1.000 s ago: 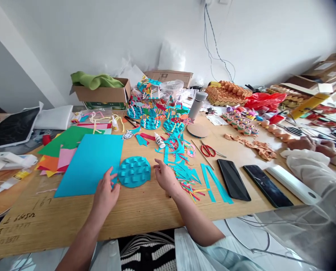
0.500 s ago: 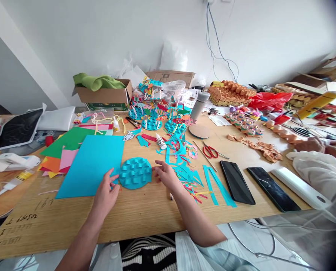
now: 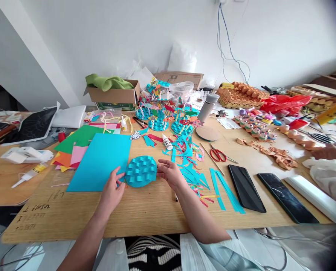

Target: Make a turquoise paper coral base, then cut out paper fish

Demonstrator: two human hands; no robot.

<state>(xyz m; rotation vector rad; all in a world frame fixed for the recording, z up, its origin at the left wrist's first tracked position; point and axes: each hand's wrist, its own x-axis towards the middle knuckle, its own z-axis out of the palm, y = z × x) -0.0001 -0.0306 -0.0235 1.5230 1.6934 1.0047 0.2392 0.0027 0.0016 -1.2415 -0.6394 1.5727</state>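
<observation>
A round turquoise paper disc (image 3: 141, 171) with rows of raised paper loops is between my hands at the front of the table. My left hand (image 3: 114, 186) has curved fingers and thumb at its left edge. My right hand (image 3: 170, 173) grips the opposite edge between thumb and fingers. Just left of the disc lies a turquoise sheet (image 3: 103, 162). A white glue bottle (image 3: 167, 142) lies behind the disc, and turquoise paper scraps (image 3: 192, 173) are heaped beyond my right hand.
Finished turquoise paper pieces with fish (image 3: 159, 116) stand at the back near a grey flask (image 3: 209, 107). Red scissors (image 3: 219, 154), a black phone (image 3: 245, 188) and another phone (image 3: 286, 197) lie to the right. Coloured paper (image 3: 77, 145) is stacked at left. Another person's hand (image 3: 330, 152) shows far right.
The view has turned slightly left, so things sit farther right. My right fingers have closed in on the disc's right edge, and the disc looks slightly tilted.
</observation>
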